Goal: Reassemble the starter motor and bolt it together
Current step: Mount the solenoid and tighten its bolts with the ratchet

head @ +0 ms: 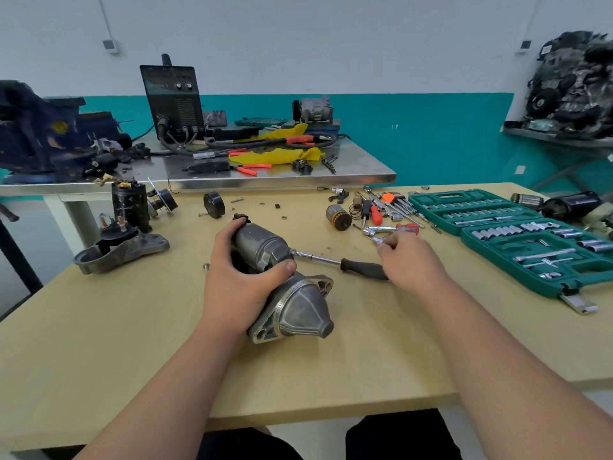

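Note:
The grey starter motor (292, 293) lies on the wooden table (132, 343), cone-shaped nose toward me. My left hand (238, 277) grips its cylindrical body from the left, thumb across the top. A nut driver with a black handle (361, 268) lies to the right, its steel tip against a bolt on the motor's side (293, 252). My right hand (411, 260) hovers over the handle's end, slightly blurred. Its fingertips pinch a small silver socket piece (377, 240).
Loose tools, a red-handled screwdriver (408, 228) and an armature (338, 217) lie behind my right hand. Two green socket trays (517, 234) fill the right side. A second housing (119, 250), a black can (130, 204) and a round cap (214, 204) sit on the left.

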The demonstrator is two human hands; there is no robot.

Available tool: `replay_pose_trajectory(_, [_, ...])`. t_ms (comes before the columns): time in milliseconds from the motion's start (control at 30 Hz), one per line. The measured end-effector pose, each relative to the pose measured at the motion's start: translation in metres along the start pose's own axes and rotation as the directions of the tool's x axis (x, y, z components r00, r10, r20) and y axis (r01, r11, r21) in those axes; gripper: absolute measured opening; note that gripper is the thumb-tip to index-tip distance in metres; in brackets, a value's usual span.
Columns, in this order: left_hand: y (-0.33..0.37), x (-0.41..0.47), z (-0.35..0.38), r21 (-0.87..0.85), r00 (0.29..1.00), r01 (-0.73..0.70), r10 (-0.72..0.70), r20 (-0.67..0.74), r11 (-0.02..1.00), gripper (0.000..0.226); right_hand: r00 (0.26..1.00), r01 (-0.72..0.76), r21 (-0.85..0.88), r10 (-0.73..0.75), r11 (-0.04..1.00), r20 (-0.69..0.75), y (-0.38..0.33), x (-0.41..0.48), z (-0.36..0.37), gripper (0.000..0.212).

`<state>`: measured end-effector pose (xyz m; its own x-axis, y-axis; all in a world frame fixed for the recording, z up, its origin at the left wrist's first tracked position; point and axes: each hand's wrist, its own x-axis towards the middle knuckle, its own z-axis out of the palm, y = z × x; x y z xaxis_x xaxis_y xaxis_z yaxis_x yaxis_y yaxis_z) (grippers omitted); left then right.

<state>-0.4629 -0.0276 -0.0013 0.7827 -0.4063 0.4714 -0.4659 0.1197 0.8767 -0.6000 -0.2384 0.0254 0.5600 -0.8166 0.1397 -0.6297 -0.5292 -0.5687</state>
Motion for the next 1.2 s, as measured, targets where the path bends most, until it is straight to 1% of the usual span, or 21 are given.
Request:
replay_pose_trajectory(33, [0.0, 0.002, 0.0, 0.013, 1.0, 0.01, -0.01, -0.01, 1.0, 0.087, 1.0, 0.026, -0.104, -0.026, 0.994, -0.005, 0.011, 0.007, -0.006, 0.025])
replay_pose_trajectory(67, [0.0, 0.006, 0.0, 0.029, 1.0, 0.023, -0.022, -0.02, 0.999, 0.087, 0.997, 0.073, -0.21, -0.07, 0.975, 0.022, 0.019, 0.013, -0.009, 0.025])
replay_pose_trajectory(100, [0.0, 0.009, 0.0, 0.047, 0.999, 0.034, -0.033, -0.031, 0.998, 0.087, 0.99, 0.134, -0.302, -0.117, 0.944, 0.074, 0.025, 0.019, -0.01, 0.029])
replay_pose_trajectory(167, [-0.001, 0.016, 0.002, 0.08, 0.998, 0.048, -0.044, -0.053, 0.996, 0.088, 0.958, 0.263, -0.428, -0.18, 0.865, 0.225, 0.031, 0.026, -0.007, 0.041])
replay_pose_trajectory(233, [-0.003, 0.022, 0.006, 0.107, 0.996, 0.05, -0.043, -0.073, 0.993, 0.09, 0.912, 0.371, -0.48, -0.214, 0.795, 0.35, 0.033, 0.03, -0.004, 0.045])
replay_pose_trajectory(267, [-0.004, 0.025, 0.007, 0.117, 0.996, 0.053, -0.043, -0.084, 0.992, 0.091, 0.895, 0.408, -0.488, -0.233, 0.771, 0.379, 0.034, 0.032, -0.002, 0.044])
replay_pose_trajectory(333, [-0.008, 0.028, 0.009, 0.131, 0.993, 0.062, -0.047, -0.11, 0.99, 0.093, 0.878, 0.463, -0.5, -0.301, 0.732, 0.373, 0.04, 0.032, -0.001, 0.043])
replay_pose_trajectory(400, [-0.012, 0.03, 0.01, 0.14, 0.99, 0.072, -0.053, -0.133, 0.987, 0.093, 0.862, 0.503, -0.452, -0.388, 0.737, 0.327, 0.047, 0.025, -0.002, 0.032])
replay_pose_trajectory(433, [-0.013, 0.03, 0.011, 0.147, 0.989, 0.077, -0.057, -0.139, 0.986, 0.093, 0.858, 0.51, -0.386, -0.428, 0.769, 0.283, 0.048, 0.021, -0.004, 0.022])
replay_pose_trajectory(467, [-0.014, 0.031, 0.011, 0.153, 0.988, 0.082, -0.06, -0.144, 0.985, 0.093, 0.86, 0.507, -0.295, -0.455, 0.81, 0.231, 0.049, 0.016, -0.006, 0.013])
replay_pose_trajectory(533, [-0.014, 0.033, 0.012, 0.161, 0.986, 0.09, -0.066, -0.151, 0.983, 0.094, 0.884, 0.464, -0.054, -0.459, 0.884, 0.09, 0.046, 0.001, -0.014, 0.011])
replay_pose_trajectory(567, [-0.014, 0.033, 0.013, 0.162, 0.986, 0.095, -0.07, -0.154, 0.982, 0.094, 0.896, 0.441, 0.086, -0.443, 0.893, 0.01, 0.044, -0.007, -0.019, 0.01])
replay_pose_trajectory(600, [-0.014, 0.034, 0.014, 0.164, 0.985, 0.099, -0.073, -0.156, 0.982, 0.094, 0.903, 0.429, 0.202, -0.427, 0.881, -0.053, 0.042, -0.016, -0.022, 0.008])
replay_pose_trajectory(633, [-0.013, 0.034, 0.014, 0.166, 0.985, 0.101, -0.075, -0.157, 0.981, 0.094, 0.903, 0.427, 0.271, -0.42, 0.863, -0.086, 0.04, -0.024, -0.025, 0.008])
replay_pose_trajectory(667, [-0.013, 0.033, 0.014, 0.168, 0.984, 0.102, -0.075, -0.159, 0.981, 0.093, 0.899, 0.434, 0.304, -0.427, 0.848, -0.093, 0.038, -0.032, -0.026, 0.01])
replay_pose_trajectory(733, [-0.012, 0.032, 0.014, 0.167, 0.983, 0.107, -0.079, -0.164, 0.98, 0.093, 0.886, 0.46, 0.318, -0.455, 0.829, -0.095, 0.036, -0.044, -0.025, 0.018])
replay_pose_trajectory(867, [-0.009, 0.03, 0.013, 0.155, 0.982, 0.118, -0.092, -0.165, 0.981, 0.093, 0.861, 0.508, 0.329, -0.481, 0.796, -0.168, 0.045, -0.055, -0.025, 0.036])
replay_pose_trajectory(967, [-0.007, 0.029, 0.013, 0.147, 0.982, 0.121, -0.097, -0.162, 0.982, 0.093, 0.845, 0.535, 0.328, -0.495, 0.778, -0.204, 0.051, -0.059, -0.024, 0.043])
replay_pose_trajectory(1033, [-0.006, 0.028, 0.013, 0.149, 0.982, 0.119, -0.094, -0.163, 0.982, 0.094, 0.825, 0.565, 0.337, -0.508, 0.753, -0.247, 0.052, -0.062, -0.024, 0.042])
replay_pose_trajectory(1100, [-0.007, 0.029, 0.013, 0.149, 0.982, 0.122, -0.097, -0.165, 0.981, 0.094, 0.802, 0.597, 0.339, -0.529, 0.727, -0.276, 0.052, -0.064, -0.024, 0.034])
replay_pose_trajectory(1200, [-0.008, 0.029, 0.013, 0.149, 0.982, 0.12, -0.095, -0.163, 0.982, 0.091, 0.789, 0.615, 0.361, -0.547, 0.701, -0.281, 0.05, -0.066, -0.023, 0.031])
